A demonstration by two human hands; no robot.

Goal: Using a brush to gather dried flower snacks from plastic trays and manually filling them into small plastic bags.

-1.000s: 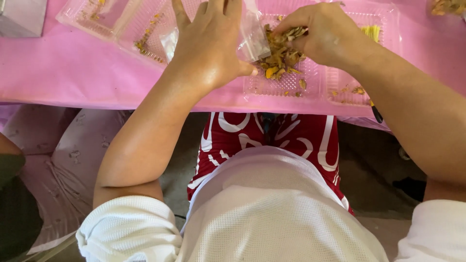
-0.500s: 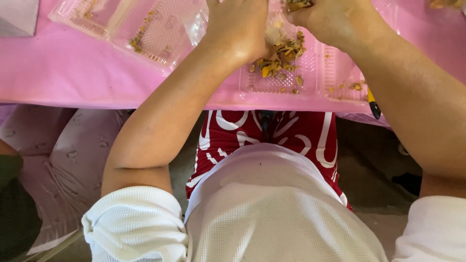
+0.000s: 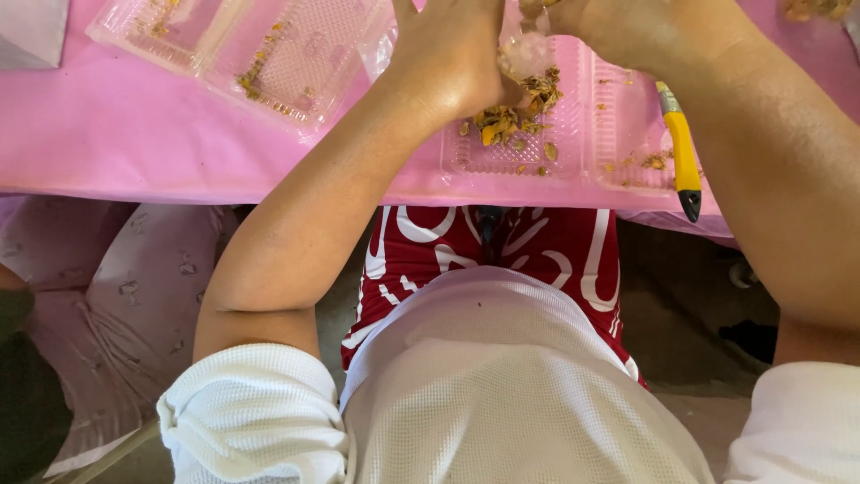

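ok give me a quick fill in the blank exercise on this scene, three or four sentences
1. The table is covered with a cloth of ____ colour.
2. The tool lying by the right forearm has a ____ handle.
3. The brownish dried bits lie in a clear ____ tray.
4. Both the left hand and the right hand are held over the ____.

Missing words: pink; yellow; plastic; tray

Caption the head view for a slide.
Both hands, left hand and right hand, work over a clear plastic tray of dried yellow-brown bits on a pink table.
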